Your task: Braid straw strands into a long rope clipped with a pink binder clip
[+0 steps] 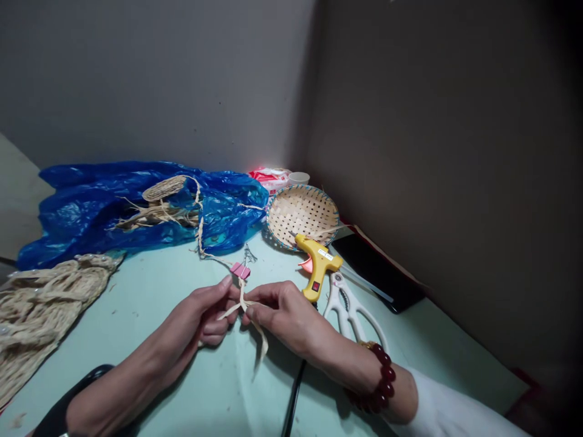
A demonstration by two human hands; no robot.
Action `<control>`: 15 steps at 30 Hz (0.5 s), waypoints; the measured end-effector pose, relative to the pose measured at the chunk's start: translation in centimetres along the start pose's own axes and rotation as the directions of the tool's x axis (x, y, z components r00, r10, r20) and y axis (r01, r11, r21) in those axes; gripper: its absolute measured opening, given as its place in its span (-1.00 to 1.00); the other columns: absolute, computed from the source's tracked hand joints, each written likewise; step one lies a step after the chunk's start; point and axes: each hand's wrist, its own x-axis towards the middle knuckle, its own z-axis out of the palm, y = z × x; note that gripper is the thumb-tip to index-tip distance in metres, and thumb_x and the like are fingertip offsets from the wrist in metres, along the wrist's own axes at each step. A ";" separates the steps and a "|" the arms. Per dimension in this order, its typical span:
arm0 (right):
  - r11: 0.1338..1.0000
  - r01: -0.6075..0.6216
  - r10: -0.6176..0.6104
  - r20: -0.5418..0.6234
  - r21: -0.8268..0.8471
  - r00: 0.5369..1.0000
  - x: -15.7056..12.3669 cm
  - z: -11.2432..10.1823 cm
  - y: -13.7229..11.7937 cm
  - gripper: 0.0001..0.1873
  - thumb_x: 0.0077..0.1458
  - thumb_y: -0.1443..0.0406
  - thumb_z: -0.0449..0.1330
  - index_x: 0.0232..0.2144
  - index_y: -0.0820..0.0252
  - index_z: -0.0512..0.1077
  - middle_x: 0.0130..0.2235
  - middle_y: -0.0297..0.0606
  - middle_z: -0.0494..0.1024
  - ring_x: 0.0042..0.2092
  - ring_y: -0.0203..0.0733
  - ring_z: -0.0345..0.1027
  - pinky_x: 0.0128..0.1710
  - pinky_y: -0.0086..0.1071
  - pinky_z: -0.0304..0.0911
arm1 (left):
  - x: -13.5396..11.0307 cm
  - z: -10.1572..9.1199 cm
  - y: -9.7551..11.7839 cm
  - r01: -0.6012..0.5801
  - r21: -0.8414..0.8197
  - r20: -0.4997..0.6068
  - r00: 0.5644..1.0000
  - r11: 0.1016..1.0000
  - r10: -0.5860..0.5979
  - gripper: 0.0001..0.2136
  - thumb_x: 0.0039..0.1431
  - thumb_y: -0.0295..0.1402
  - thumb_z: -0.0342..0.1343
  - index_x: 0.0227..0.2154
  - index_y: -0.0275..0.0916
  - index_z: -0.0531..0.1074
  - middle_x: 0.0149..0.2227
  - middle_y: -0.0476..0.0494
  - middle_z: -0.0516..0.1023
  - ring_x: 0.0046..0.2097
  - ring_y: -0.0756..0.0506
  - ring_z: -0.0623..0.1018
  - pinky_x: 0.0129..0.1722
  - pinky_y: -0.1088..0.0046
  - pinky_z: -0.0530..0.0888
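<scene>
Both hands meet at the front middle of the table over a thin braid of pale straw strands [242,292]. My left hand [210,312] pinches a strand on the left side. Across from it, my right hand [280,312] is closed on the strands, thumb and forefinger together, and a loose end hangs below. Just beyond the fingertips a pink binder clip [240,271] grips the braid. From the clip the finished braid runs back to a coiled straw disc [164,188] lying on a blue plastic bag [100,206].
Right of my hands lie a yellow glue gun [319,264] and white scissors [350,309]. Behind them stands a woven basket [303,212], with a black tablet-like slab [378,270] to the right. A large woven straw piece [50,309] lies at left. Walls close off the back and right.
</scene>
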 end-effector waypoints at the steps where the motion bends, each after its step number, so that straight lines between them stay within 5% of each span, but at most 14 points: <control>1: 0.998 0.004 -0.003 0.010 -0.061 1.000 -0.1 -0.1 -0.1 -0.79 0.07 0.40 0.09 -0.42 0.30 0.54 -0.48 -0.33 0.50 -0.46 -0.36 0.21 -0.48 -0.52 0.04 | 0.1 0.0 -0.2 -0.004 0.069 -0.022 1.000 0.998 0.006 -0.69 0.13 -0.11 0.11 -0.50 -0.27 0.32 -0.62 0.18 0.10 -0.60 0.11 -0.04 -0.63 0.58 -0.06; 5: 0.949 0.023 -0.040 -0.049 -0.315 0.998 -0.4 -0.2 -1.1 -0.78 0.10 0.39 0.10 -0.43 0.25 0.55 -0.47 -0.29 0.55 -0.42 -0.31 0.30 -0.45 -0.48 0.04 | 0.2 -0.1 -0.8 -0.065 0.403 -0.098 0.989 0.913 0.114 -0.76 0.11 -0.18 0.10 -0.47 -0.28 0.39 -0.64 0.17 0.14 -0.58 0.08 0.04 -0.60 0.53 -0.04; 9: 0.812 0.045 -0.120 -0.090 -0.582 0.989 -1.1 -0.1 -1.7 -0.75 0.16 0.35 0.09 -0.52 0.22 0.48 -0.52 -0.28 0.52 -0.49 -0.31 0.24 -0.47 -0.41 -0.03 | -0.1 0.3 -0.9 -0.119 0.591 -0.143 0.958 0.798 0.249 -0.77 0.10 -0.20 0.05 -0.52 -0.26 0.37 -0.58 0.11 0.22 -0.49 0.02 0.18 -0.51 0.50 0.11; 12: 0.662 0.073 -0.189 -0.071 -0.746 0.979 -1.7 0.1 -1.6 -0.73 0.18 0.35 0.07 -0.56 0.21 0.38 -0.51 -0.27 0.49 -0.52 -0.30 0.18 -0.49 -0.37 -0.08 | -0.2 0.7 -0.7 -0.105 0.638 -0.177 0.944 0.763 0.277 -0.76 0.09 -0.21 0.05 -0.58 -0.24 0.33 -0.59 0.11 0.20 -0.47 0.00 0.20 -0.47 0.49 0.13; 15: 0.523 0.183 -0.331 0.000 -0.832 0.944 -2.5 0.6 -1.4 -0.83 0.17 0.39 0.05 -0.45 0.18 0.39 -0.44 -0.26 0.49 -0.49 -0.24 0.23 -0.49 -0.32 -0.10 | -0.1 0.8 -0.8 -0.106 0.530 -0.194 0.951 0.841 0.242 -0.76 0.05 -0.26 0.10 -0.63 -0.24 0.29 -0.62 0.11 0.23 -0.49 0.01 0.20 -0.48 0.51 0.12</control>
